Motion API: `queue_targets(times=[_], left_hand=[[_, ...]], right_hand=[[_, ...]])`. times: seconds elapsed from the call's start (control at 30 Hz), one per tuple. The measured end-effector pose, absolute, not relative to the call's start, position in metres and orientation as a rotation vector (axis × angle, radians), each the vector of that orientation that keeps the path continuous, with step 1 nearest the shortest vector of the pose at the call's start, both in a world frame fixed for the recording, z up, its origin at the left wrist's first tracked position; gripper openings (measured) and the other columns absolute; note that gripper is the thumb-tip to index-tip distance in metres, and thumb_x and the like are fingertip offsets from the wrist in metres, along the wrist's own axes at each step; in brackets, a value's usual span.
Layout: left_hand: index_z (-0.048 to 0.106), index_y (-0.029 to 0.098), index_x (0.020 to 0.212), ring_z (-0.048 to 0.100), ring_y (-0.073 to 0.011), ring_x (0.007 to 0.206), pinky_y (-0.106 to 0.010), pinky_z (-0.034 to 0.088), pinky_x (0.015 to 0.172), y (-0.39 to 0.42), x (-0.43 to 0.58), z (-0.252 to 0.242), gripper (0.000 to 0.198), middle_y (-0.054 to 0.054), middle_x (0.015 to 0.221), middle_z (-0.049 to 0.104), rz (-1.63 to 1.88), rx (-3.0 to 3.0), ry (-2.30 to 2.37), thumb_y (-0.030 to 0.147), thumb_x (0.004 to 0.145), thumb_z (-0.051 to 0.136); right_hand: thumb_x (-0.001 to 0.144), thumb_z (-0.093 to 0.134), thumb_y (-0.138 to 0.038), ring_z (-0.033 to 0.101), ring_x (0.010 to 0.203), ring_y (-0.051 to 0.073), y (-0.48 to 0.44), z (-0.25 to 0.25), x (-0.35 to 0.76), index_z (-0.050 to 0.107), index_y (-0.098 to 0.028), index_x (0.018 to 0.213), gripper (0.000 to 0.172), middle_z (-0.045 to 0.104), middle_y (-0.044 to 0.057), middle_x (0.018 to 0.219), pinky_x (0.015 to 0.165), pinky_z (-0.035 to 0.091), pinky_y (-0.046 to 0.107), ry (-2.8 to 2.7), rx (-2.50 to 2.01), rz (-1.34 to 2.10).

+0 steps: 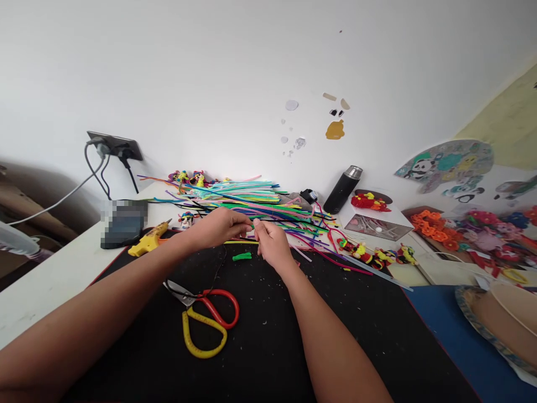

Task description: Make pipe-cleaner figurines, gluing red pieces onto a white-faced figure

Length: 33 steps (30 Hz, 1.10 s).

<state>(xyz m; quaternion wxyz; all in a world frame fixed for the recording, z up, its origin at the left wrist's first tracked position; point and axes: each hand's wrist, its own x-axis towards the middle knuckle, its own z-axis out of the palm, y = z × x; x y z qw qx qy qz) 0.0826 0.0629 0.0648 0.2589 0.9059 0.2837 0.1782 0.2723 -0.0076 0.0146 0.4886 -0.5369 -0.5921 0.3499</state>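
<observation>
My left hand (224,228) and my right hand (272,242) meet over the far part of the black mat (268,347), fingertips pinched together. Between them shows a bit of green pipe cleaner (252,226), mostly hidden by the fingers. Just below lies a small bundle of short green pipe cleaner pieces (242,256). Nearer to me, left of centre, rest scissors with one red and one yellow handle loop (205,354). A thin dark cord runs across their blades.
Behind my hands is a heap of coloured pipe cleaners (235,193) against the wall. A yellow glue gun (146,242) and a dark, partly blurred device (128,224) lie at left. To the right are a black flask (343,189), a clear-fronted box (377,226) and small pipe cleaner figures (361,253).
</observation>
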Motion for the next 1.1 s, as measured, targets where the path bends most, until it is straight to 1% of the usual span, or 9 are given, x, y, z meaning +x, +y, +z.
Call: queue_targets(times=[0.1,0.17,0.3,0.4,0.6,0.77,0.9,1.03,1.1], left_hand=[[0.079,0.02,0.103,0.067,-0.0191,0.076,-0.025,0.042,0.067,0.062,0.082,0.068,0.035,-0.004,0.09,0.08,0.495,2.48,0.74,0.045,0.103,0.054],[0.08,0.02,0.103,0.068,-0.0201,0.079,-0.025,0.043,0.07,0.06,0.082,0.071,0.034,-0.004,0.093,0.081,0.499,2.5,0.739,0.043,0.102,0.054],[0.08,0.021,0.097,0.067,-0.019,0.073,-0.026,0.041,0.067,0.061,0.079,0.074,0.03,-0.003,0.086,0.08,0.394,2.54,0.776,0.035,0.098,0.053],[0.078,0.022,0.09,0.065,-0.0187,0.068,-0.026,0.038,0.062,0.066,0.075,0.076,0.027,-0.002,0.08,0.078,0.258,2.554,0.854,0.034,0.096,0.055],[0.073,0.024,0.088,0.067,-0.02,0.068,-0.028,0.039,0.061,0.066,0.078,0.061,0.015,-0.001,0.08,0.078,0.064,2.614,0.922,0.025,0.089,0.058],[0.072,0.023,0.079,0.067,-0.0232,0.076,-0.03,0.041,0.065,0.059,0.09,0.039,0.009,-0.004,0.08,0.075,0.016,2.716,0.899,0.019,0.081,0.065],[0.071,0.022,0.081,0.067,-0.0247,0.075,-0.031,0.041,0.064,0.059,0.092,0.033,0.008,-0.006,0.082,0.074,-0.013,2.737,0.948,0.021,0.085,0.064],[0.072,0.022,0.097,0.07,-0.0263,0.082,-0.031,0.042,0.066,0.058,0.09,0.04,0.011,-0.008,0.095,0.077,0.009,2.732,1.015,0.029,0.091,0.066],[0.071,0.022,0.099,0.07,-0.0262,0.083,-0.031,0.043,0.066,0.056,0.09,0.043,0.013,-0.008,0.097,0.077,0.018,2.726,1.035,0.032,0.094,0.064]], right_hand=[[0.101,0.049,-0.074,0.051,0.037,0.014,-0.007,0.014,0.272,0.05,-0.025,0.068,0.059,0.046,-0.007,0.045,0.043,0.035,0.025,-1.433,-1.303,0.863],[0.102,0.049,-0.073,0.051,0.036,0.014,-0.008,0.013,0.271,0.05,-0.025,0.069,0.058,0.046,-0.007,0.045,0.043,0.036,0.025,-1.446,-1.292,0.887],[0.101,0.049,-0.073,0.049,0.035,0.013,-0.008,0.013,0.269,0.056,-0.024,0.072,0.058,0.047,-0.008,0.043,0.042,0.039,0.024,-1.48,-1.274,0.988],[0.102,0.05,-0.07,0.051,0.036,0.012,-0.009,0.016,0.271,0.061,-0.023,0.077,0.055,0.051,-0.007,0.045,0.043,0.04,0.023,-1.476,-1.249,1.009],[0.099,0.052,-0.073,0.047,0.034,0.011,-0.005,0.021,0.279,0.062,-0.022,0.079,0.055,0.049,-0.008,0.045,0.042,0.04,0.024,-1.297,-1.217,0.972],[0.099,0.053,-0.072,0.047,0.033,0.011,-0.004,0.019,0.278,0.062,-0.022,0.079,0.055,0.05,-0.008,0.046,0.041,0.041,0.024,-1.284,-1.203,0.974],[0.101,0.054,-0.07,0.049,0.034,0.011,-0.004,0.018,0.277,0.062,-0.022,0.079,0.053,0.052,-0.007,0.047,0.04,0.039,0.023,-1.307,-1.202,0.989],[0.1,0.054,-0.071,0.049,0.034,0.011,-0.005,0.018,0.278,0.063,-0.022,0.08,0.053,0.052,-0.007,0.047,0.04,0.039,0.023,-1.302,-1.195,0.989],[0.101,0.053,-0.071,0.049,0.034,0.011,-0.005,0.018,0.278,0.063,-0.022,0.08,0.054,0.052,-0.007,0.047,0.04,0.039,0.023,-1.307,-1.197,0.982]])
